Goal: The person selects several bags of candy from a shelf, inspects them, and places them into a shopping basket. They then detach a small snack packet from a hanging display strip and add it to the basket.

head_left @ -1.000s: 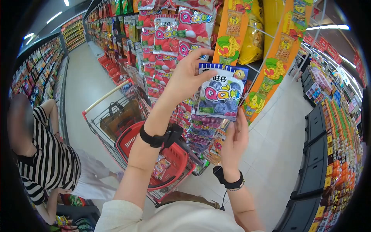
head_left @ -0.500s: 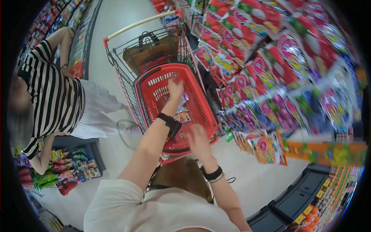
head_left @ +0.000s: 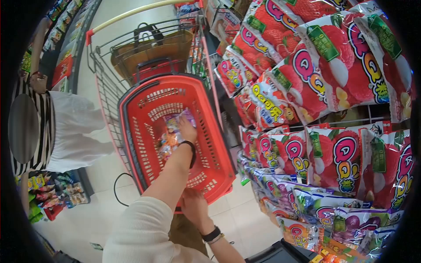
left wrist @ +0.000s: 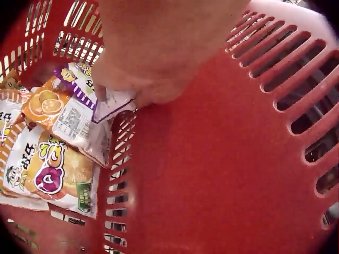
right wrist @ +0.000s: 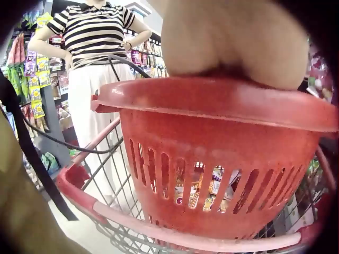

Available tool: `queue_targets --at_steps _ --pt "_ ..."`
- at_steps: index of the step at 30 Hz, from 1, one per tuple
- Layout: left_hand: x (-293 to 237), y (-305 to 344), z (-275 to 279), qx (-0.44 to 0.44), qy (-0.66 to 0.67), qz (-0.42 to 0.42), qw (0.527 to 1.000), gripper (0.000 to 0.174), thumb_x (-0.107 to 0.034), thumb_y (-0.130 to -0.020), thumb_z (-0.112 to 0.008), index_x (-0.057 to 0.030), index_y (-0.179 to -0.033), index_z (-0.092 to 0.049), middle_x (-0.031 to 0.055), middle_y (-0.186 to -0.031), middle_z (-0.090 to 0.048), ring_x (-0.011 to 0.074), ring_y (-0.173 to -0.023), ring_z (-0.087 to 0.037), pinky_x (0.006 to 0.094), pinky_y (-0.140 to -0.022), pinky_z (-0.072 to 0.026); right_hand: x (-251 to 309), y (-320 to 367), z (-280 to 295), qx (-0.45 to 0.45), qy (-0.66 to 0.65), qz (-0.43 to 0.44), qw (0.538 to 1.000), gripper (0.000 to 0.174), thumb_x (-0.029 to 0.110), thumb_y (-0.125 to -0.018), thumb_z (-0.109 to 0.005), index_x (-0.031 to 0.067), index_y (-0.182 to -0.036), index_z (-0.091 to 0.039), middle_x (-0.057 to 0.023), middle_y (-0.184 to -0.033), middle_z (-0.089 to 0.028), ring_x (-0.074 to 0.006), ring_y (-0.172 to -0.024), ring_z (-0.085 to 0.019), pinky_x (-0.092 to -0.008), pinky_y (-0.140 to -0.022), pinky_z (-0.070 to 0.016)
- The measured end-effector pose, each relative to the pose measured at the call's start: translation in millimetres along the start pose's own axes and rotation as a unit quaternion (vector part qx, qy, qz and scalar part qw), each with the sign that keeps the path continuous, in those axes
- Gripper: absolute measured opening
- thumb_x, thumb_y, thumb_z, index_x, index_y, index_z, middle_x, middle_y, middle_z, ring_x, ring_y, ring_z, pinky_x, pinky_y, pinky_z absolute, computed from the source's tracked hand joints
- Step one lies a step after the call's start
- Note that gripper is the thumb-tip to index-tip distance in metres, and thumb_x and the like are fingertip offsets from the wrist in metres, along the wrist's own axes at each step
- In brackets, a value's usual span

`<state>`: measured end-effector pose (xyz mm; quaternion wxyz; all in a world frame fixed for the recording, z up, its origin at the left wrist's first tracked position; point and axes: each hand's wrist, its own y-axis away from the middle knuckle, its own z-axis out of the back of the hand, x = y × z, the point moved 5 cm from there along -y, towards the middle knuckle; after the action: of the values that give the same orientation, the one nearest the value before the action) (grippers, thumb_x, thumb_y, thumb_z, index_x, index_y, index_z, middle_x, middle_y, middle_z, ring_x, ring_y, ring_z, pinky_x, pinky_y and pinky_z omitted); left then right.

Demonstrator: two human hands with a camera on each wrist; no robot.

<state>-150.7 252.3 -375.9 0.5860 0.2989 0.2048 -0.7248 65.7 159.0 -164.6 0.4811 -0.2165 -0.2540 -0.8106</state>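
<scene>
My left hand [head_left: 187, 127] reaches down into a red shopping basket [head_left: 221, 168], its fingers pinching a purple-and-white candy bag [left wrist: 116, 103]. Beneath and beside that bag lie several other candy bags, among them an orange-flavoured one [left wrist: 50, 169]. They are heaped at one end of the basket floor. My right hand [head_left: 195, 206] grips the basket's near rim [right wrist: 212, 100]; its fingertips are hidden over the far side of the rim in the right wrist view.
The basket sits in a wire shopping cart [head_left: 105, 87] with a brown bag [head_left: 151, 50] behind it. Hanging candy bags [head_left: 324, 65] crowd the right side. A person in a striped top [right wrist: 95, 34] stands left of the cart. A black cord [head_left: 116, 188] loops beside it.
A second ago both hands held a blueberry candy bag at the rack. The view has since swung down to the basket; my left hand went deeper inside and my right hand came onto the rim.
</scene>
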Motion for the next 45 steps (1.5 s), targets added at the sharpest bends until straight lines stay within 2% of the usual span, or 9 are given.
queue_targets --at_steps 5,11,15,17,21,25,33,42,45 --pt "30 -5 -4 0.017 0.109 -0.018 0.994 0.062 -0.005 -0.075 -0.06 0.0041 -0.13 -0.034 0.0275 -0.12 -0.05 0.0419 -0.111 -0.049 0.04 -0.095 -0.0401 -10 6 -7 0.045 -0.064 -0.053 0.995 0.023 0.014 -0.084 -0.054 0.0042 -0.104 -0.058 -0.0165 -0.099 -0.06 -0.0351 -0.09 -0.057 -0.043 -0.079 -0.0475" --pt "-41 46 106 0.042 0.362 0.148 0.92 0.054 -0.011 -0.075 -0.068 0.001 -0.119 -0.038 0.0175 -0.109 -0.056 0.0309 -0.094 -0.058 0.0383 -0.082 -0.0476 -9 16 74 -0.225 -0.279 -0.074 0.931 0.016 0.008 -0.087 -0.054 0.0017 -0.101 -0.059 -0.0137 -0.097 -0.061 -0.0275 -0.095 -0.059 -0.0355 -0.08 -0.047" --pt "-115 103 209 0.259 0.544 0.155 0.783 0.047 -0.013 -0.077 -0.059 -0.0022 -0.119 -0.041 0.0124 -0.111 -0.056 0.0252 -0.097 -0.057 0.0371 -0.084 -0.0469 -13 38 123 -0.321 -0.355 -0.104 0.872 0.022 0.015 -0.09 -0.055 -0.0001 -0.106 -0.057 -0.0136 -0.104 -0.059 -0.0244 -0.097 -0.058 -0.0357 -0.081 -0.0474" --pt "-177 147 268 0.437 0.691 0.137 0.56 0.046 -0.018 -0.081 -0.05 -0.0016 -0.124 -0.041 0.0125 -0.118 -0.054 0.0231 -0.107 -0.053 0.038 -0.094 -0.042 -2 50 153 -0.353 -0.502 -0.085 0.785 0.03 0.02 -0.092 -0.055 -0.0027 -0.111 -0.054 -0.0129 -0.109 -0.056 -0.0219 -0.101 -0.055 -0.0349 -0.081 -0.0491" --pt "-229 195 305 0.563 0.663 0.111 0.482 0.042 -0.015 -0.088 -0.044 -0.0007 -0.127 -0.041 0.0127 -0.127 -0.049 0.0226 -0.116 -0.048 0.0401 -0.102 -0.0361 16 78 196 -0.274 -0.652 -0.041 0.706 0.032 0.022 -0.093 -0.054 -0.005 -0.111 -0.055 -0.011 -0.105 -0.057 -0.0186 -0.095 -0.057 -0.0313 -0.075 -0.0534" --pt "-271 227 339 0.496 0.508 -0.128 0.693 0.037 -0.011 -0.093 -0.052 0.0014 -0.126 -0.043 0.01 -0.125 -0.05 0.0172 -0.112 -0.051 0.0328 -0.095 -0.043 24 112 231 -0.313 -0.562 -0.019 0.766 0.027 0.019 -0.094 -0.051 -0.0057 -0.102 -0.059 -0.0078 -0.089 -0.061 -0.0143 -0.075 -0.062 -0.0275 -0.06 -0.0571" --pt "-308 266 367 0.466 0.565 -0.084 0.676 0.03 -0.018 -0.093 -0.053 0.001 -0.116 -0.054 0.0037 -0.103 -0.063 0.0108 -0.094 -0.059 0.0268 -0.084 -0.0463 28 165 255 -0.343 -0.512 0.019 0.787 0.026 0.019 -0.095 -0.05 -0.0044 -0.1 -0.061 -0.0085 -0.091 -0.065 -0.0144 -0.075 -0.062 -0.0306 -0.063 -0.0566" --pt "-358 277 377 0.455 0.483 -0.252 0.704 0.015 -0.01 -0.088 -0.06 0.0017 -0.099 -0.063 0.0006 -0.09 -0.063 0.0037 -0.078 -0.054 0.0212 -0.068 -0.0458 61 193 312 -0.424 -0.403 0.027 0.81 0.021 0.01 -0.085 -0.063 -0.0036 -0.1 -0.062 -0.005 -0.089 -0.065 -0.01 -0.08 -0.058 -0.0258 -0.073 -0.0472" --pt "-411 254 428 0.286 0.545 -0.376 0.693 0.02 -0.01 -0.088 -0.06 0.0013 -0.105 -0.059 0.0025 -0.094 -0.063 0.0054 -0.078 -0.054 0.0214 -0.07 -0.0454 73 189 342 -0.452 -0.347 0.017 0.821 0.022 0.012 -0.085 -0.063 -0.0032 -0.102 -0.06 -0.0039 -0.09 -0.065 -0.0085 -0.082 -0.057 -0.0246 -0.074 -0.0458"
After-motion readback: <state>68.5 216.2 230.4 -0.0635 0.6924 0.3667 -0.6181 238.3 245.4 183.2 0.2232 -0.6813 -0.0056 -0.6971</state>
